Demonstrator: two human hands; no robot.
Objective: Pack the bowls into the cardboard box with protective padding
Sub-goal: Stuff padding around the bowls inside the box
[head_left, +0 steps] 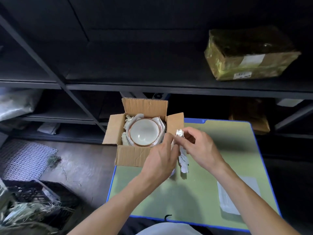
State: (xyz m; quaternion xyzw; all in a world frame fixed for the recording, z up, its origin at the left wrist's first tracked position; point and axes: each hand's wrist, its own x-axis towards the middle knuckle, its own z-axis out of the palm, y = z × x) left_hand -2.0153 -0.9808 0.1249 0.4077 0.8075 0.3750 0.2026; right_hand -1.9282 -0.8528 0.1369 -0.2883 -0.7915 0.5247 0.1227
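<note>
An open cardboard box point(130, 154) sits on the far left corner of a green mat. Inside it lies a white bowl point(144, 132) with a reddish rim, nested in crumpled white paper padding point(128, 119). Just right of the box, both hands hold a twisted strip of white paper point(183, 160). My right hand point(201, 146) pinches its crumpled upper end, and my left hand point(162, 158) grips it lower down, near the box's front right corner. The strip's lower end hangs onto the mat.
The green mat point(211, 175) has a blue border, and a flat grey plastic sheet point(237, 195) lies on its right side. Dark metal shelving point(152, 87) stands behind, with a taped parcel point(250, 55) on it. A black crate point(42, 197) with straw sits on the floor at left.
</note>
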